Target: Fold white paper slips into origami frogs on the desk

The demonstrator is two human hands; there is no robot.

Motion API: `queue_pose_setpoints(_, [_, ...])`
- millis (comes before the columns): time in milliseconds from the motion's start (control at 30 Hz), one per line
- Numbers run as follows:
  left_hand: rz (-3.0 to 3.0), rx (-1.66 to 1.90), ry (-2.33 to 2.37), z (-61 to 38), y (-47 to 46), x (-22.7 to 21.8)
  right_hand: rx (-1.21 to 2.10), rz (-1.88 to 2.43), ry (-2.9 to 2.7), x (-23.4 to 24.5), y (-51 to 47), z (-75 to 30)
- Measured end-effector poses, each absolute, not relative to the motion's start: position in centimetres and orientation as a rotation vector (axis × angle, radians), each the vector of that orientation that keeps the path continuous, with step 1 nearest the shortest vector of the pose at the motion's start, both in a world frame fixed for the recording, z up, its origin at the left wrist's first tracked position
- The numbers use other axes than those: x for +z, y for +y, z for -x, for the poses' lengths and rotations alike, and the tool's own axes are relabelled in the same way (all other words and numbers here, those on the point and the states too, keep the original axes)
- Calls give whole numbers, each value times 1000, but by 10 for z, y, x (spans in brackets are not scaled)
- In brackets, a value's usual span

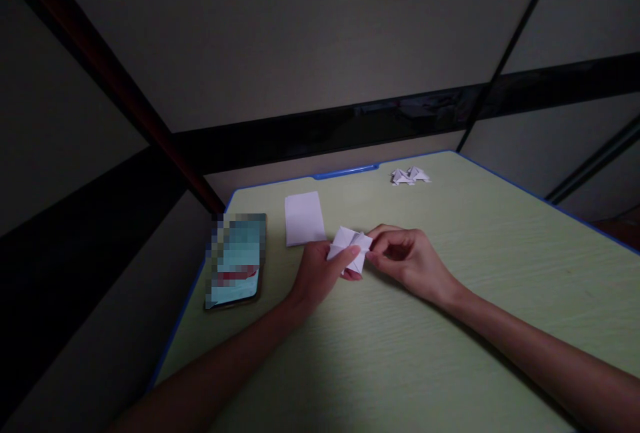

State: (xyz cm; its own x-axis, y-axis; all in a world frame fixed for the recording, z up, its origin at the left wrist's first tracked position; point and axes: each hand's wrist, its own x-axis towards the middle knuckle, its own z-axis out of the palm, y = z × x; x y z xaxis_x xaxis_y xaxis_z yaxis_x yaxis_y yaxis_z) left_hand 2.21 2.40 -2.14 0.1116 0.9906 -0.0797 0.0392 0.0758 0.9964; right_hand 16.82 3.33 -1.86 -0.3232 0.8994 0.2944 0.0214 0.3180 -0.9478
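Note:
A small white piece of folded paper [345, 238] is held above the middle of the table, creases and flaps showing on its face. My left hand [325, 269] grips it from the left, thumb pressed flat on top and fingers beneath. From the right, my right hand [407, 256] pinches the paper's right corner between thumb and index finger. The underside of the paper is hidden by my left fingers.
White paper sheets [304, 218] lie behind my left hand. A phone [237, 263] with a lit, partly blurred screen rests at the left. Two folded paper figures [410, 175] stand near the back edge of the light green table [500, 253]. Behind it rises a panelled wall [320, 53].

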Motion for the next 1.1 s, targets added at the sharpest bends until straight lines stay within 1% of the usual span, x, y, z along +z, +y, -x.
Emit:
queue_pose_setpoints(233, [-1283,1043,1141,-21,23,-20,1205,826,-1614,-19,34,-169])
queue_pose_setpoints(500, [-1265,1106,1114,-20,23,-17,1491,958,-1535,-17,37,-166])
queue_pose_setpoints(633, [-1304,1042,1041,-20,23,-19,1558,942,-1573,-18,37,-166])
queue_pose_setpoints(900, [-1330,928,969,-17,27,-21,1565,889,-1709,-21,40,-173])
queue_pose_setpoints(1100, [-1393,829,1057,-13,28,-17,1645,874,-1750,-18,40,-174])
